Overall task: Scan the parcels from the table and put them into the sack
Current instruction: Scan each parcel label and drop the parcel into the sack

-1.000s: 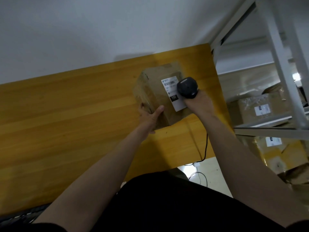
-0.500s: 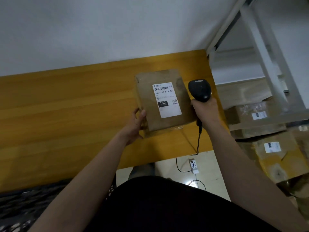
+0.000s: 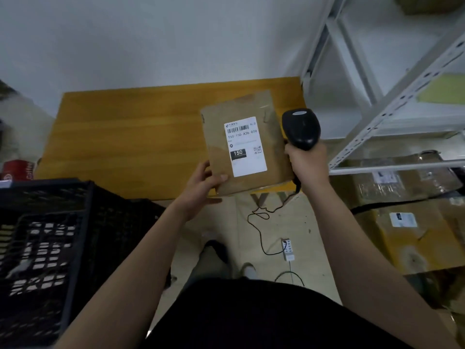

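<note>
The parcel (image 3: 275,157) has come back to overhang the surface's (image 3: 125,137) near edge, label up, long axis running away, left hand (image 3: 201,183) pinching its near-left corner, right hand (image 3: 308,167) just right of it wrapped round the scanner (image 3: 300,128).

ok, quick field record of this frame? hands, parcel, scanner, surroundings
table: yellow wood
parcel: brown box, over table's near-right edge
label: white, faces up, barcode, "150" block
scanner: black, corded, beside parcel's right edge, not over label
left hand: grips parcel's near-left corner
right hand: grips scanner handle
crate: black, left of table's near edge
sack: not in view
</note>
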